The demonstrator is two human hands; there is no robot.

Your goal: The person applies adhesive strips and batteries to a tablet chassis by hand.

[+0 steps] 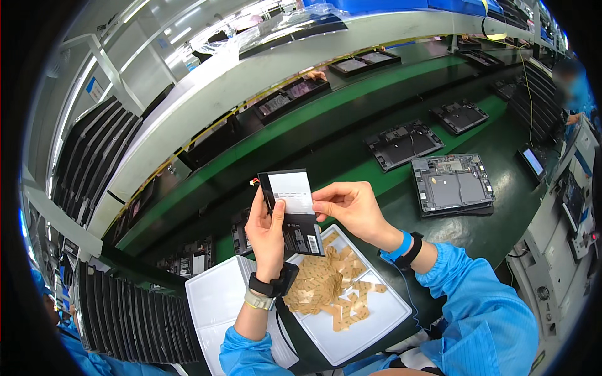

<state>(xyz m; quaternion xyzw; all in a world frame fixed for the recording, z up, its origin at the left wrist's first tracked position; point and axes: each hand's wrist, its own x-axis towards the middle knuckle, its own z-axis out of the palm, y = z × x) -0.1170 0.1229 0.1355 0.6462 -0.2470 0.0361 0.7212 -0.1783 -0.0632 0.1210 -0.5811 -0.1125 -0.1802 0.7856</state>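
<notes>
Two hands are raised together over the green worktop, and a flat black battery pack is held upright between them, at about chest height, where its face can be seen square on. The left hand is wrapped around the pack's left edge, thumb laid up the front, so the pack is braced from behind. The right hand is pinched, thumb and forefinger closed on the right edge of the white label that covers the pack's upper half; whether the label is being lifted or pressed down cannot be told. A short wire with a small connector is seen at the pack's top left corner.

Directly below, a white tray is kept within easy reach, and it is heaped with tan adhesive strips. A second white tray lies beside it to the left. Further out, an opened tablet chassis is laid back-up on the worktop.
</notes>
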